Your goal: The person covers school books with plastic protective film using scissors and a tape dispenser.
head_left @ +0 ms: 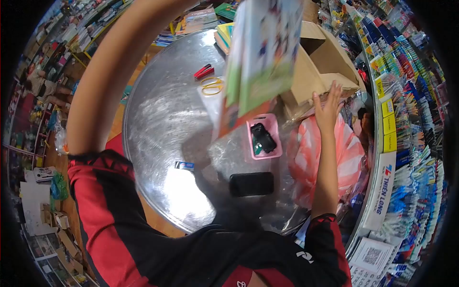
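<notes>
My left arm reaches up and across the top of the view, and its hand is out of frame. A bundle of thin books with colourful picture covers stands tilted above the table, blurred; what holds its upper end cannot be seen. My right hand lies with fingers outstretched against the near edge of an open cardboard box. Beneath my right forearm is a red-and-white striped plastic bag. A pink basket holding a black object sits below the books.
On the round metal table lie a red stapler, yellow-handled scissors, a small blue-and-white box and a black phone. Racks of pens line the right side. Books are stacked behind the table.
</notes>
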The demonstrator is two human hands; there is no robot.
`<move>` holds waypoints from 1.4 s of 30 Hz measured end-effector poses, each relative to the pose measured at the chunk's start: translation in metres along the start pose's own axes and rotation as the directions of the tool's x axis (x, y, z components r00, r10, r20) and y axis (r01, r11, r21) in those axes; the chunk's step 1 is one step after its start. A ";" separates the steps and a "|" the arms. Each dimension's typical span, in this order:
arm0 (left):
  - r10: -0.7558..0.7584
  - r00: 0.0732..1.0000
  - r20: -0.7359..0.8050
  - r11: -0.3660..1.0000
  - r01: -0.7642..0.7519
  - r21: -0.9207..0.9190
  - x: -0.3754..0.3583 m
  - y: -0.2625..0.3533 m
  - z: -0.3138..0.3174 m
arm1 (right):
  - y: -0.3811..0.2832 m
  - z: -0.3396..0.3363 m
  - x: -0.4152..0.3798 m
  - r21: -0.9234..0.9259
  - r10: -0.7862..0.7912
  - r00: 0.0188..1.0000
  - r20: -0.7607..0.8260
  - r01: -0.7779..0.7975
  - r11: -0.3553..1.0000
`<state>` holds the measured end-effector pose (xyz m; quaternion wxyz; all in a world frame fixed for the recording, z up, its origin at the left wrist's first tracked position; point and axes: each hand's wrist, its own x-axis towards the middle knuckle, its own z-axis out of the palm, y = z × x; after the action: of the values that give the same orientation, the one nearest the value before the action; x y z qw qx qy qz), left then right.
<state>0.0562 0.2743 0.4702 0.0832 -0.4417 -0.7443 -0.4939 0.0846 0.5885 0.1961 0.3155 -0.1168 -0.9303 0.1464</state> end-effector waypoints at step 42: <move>-0.563 0.789 0.245 0.712 0.614 -0.341 -0.283 -0.471 -0.206 | -0.411 0.164 -0.216 0.539 0.076 0.534 0.842 -0.830 -0.143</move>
<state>-0.1877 -0.1130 0.1029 -0.2176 -0.2180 -0.7312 -0.6087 0.0987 0.1067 0.0944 -0.0651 -0.1798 -0.4970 0.8464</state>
